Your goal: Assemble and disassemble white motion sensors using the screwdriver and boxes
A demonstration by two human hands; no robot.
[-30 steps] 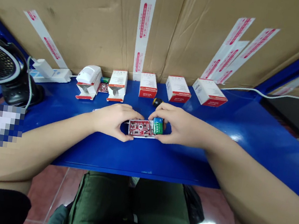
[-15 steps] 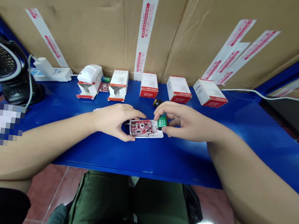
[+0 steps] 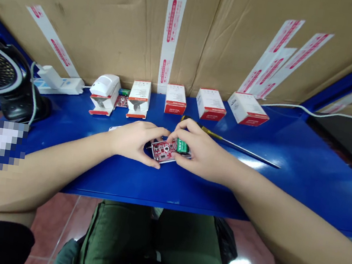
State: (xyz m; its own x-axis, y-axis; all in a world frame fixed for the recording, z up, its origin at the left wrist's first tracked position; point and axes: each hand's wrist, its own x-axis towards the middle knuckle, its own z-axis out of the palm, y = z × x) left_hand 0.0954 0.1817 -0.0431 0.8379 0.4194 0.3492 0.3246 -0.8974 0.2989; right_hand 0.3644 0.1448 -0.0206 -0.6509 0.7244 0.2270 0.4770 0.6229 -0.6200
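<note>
A red circuit board (image 3: 162, 149) sits in a shallow white plastic casing (image 3: 168, 162) low over the blue table. My left hand (image 3: 140, 142) grips the casing's left end, thumb at the near edge and fingers at the far side. Between the thumb and fingers of my right hand (image 3: 197, 152) is a green battery (image 3: 182, 146), held over the right part of the board. The right fingers cover the casing's right end. A screwdriver (image 3: 242, 148) lies just beyond my right hand, part of its handle hidden behind that hand.
Several white-and-red boxes stand along the back, including a middle box (image 3: 176, 99). A white detector cover (image 3: 105, 85) rests on the leftmost one. Another red board (image 3: 122, 101) lies between two boxes. A black fan (image 3: 13, 78) and a power strip (image 3: 61, 86) are at left.
My right hand has moved left with the battery, bringing it over the circuit board. More of the screwdriver now shows. My left hand stays on the casing.
</note>
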